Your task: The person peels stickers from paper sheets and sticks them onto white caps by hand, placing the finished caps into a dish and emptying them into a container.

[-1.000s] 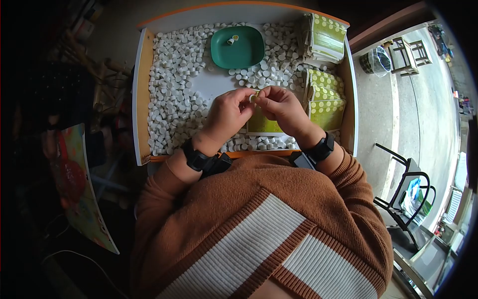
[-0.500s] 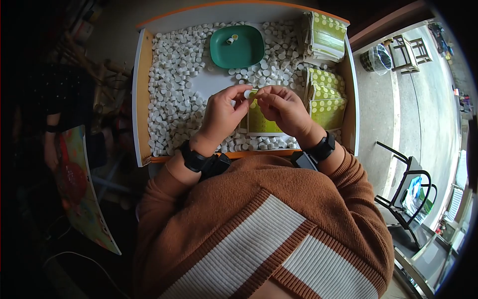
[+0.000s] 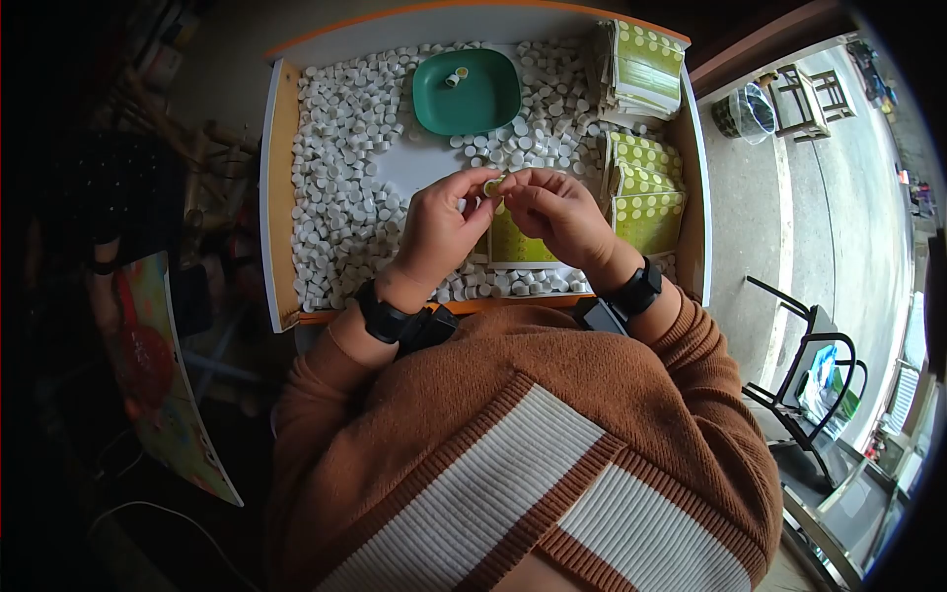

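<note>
Between the thumb and fingers of my left hand (image 3: 446, 225) is a small white cap (image 3: 492, 186) with a yellow-green face. My right hand (image 3: 562, 215) pinches at the cap's right edge; a small green piece shows at its fingertips, too small to make out well. Under both hands lies a green sheet (image 3: 518, 243). White caps (image 3: 340, 178) lie spread over the shallow wooden-sided box. Beyond my hands is a green tray (image 3: 464, 113) with a couple of caps in it, at least one with a yellow face.
Stacks of green dotted sheets (image 3: 646, 74) (image 3: 646, 222) line the box's right side. A person in dark clothing (image 3: 109, 187) is at the left beside a colourful board (image 3: 163, 365). A black-framed chair (image 3: 814, 385) and a bin (image 3: 745, 115) stand on the right.
The cap in my left hand has turned, its face now showing yellow-green, and my right fingertips have come onto its edge. At the left, the other person's arm has shifted.
</note>
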Demonstrator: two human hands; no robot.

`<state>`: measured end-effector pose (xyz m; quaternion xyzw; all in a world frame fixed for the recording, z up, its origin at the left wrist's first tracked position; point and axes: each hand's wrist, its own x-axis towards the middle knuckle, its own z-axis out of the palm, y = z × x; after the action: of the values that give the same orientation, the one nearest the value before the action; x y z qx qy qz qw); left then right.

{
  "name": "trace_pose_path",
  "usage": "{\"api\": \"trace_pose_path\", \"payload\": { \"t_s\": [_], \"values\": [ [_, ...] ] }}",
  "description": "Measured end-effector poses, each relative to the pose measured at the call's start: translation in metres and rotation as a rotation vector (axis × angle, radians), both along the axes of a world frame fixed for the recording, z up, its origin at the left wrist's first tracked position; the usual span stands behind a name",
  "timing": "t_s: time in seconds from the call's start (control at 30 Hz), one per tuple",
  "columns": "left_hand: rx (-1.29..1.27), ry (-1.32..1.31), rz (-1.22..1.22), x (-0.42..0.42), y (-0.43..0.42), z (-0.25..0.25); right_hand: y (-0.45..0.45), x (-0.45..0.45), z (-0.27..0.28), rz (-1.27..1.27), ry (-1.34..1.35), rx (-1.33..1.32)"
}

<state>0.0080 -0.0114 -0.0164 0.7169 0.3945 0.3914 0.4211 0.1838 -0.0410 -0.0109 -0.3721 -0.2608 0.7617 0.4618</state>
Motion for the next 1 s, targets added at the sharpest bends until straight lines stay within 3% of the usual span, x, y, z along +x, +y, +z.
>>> {"api": "trace_pose_path", "payload": {
  "t_s": [0.37,0.47,0.5,0.57,0.6,0.73,0.83,1.0],
  "values": [
    [0.059,-0.036,-0.007,-0.003,0.003,-0.001,0.001,0.003,-0.002,0.028,-0.084,0.040],
    [-0.004,-0.123,0.037,-0.010,0.009,-0.003,-0.001,0.007,-0.011,0.013,-0.667,0.436],
    [-0.209,-0.228,0.064,-0.020,0.017,0.002,-0.003,0.010,-0.010,0.018,-0.661,0.438],
    [-0.612,-0.444,0.122,-0.041,0.033,0.008,-0.012,0.017,-0.005,0.005,-1.110,0.633],
    [-0.608,-0.444,0.129,-0.048,0.039,0.006,-0.014,0.020,-0.004,-0.004,-1.335,0.730],
    [-0.685,-0.146,0.103,-0.060,0.046,-0.004,-0.021,0.022,-0.020,-0.052,-1.402,0.821],
    [0.183,0.790,-0.002,-0.052,0.031,-0.012,-0.022,0.020,-0.026,-0.044,-1.420,0.805],
    [0.146,0.917,-0.025,-0.047,0.031,-0.019,-0.022,0.020,-0.026,-0.088,-1.443,0.764]
  ]
}}
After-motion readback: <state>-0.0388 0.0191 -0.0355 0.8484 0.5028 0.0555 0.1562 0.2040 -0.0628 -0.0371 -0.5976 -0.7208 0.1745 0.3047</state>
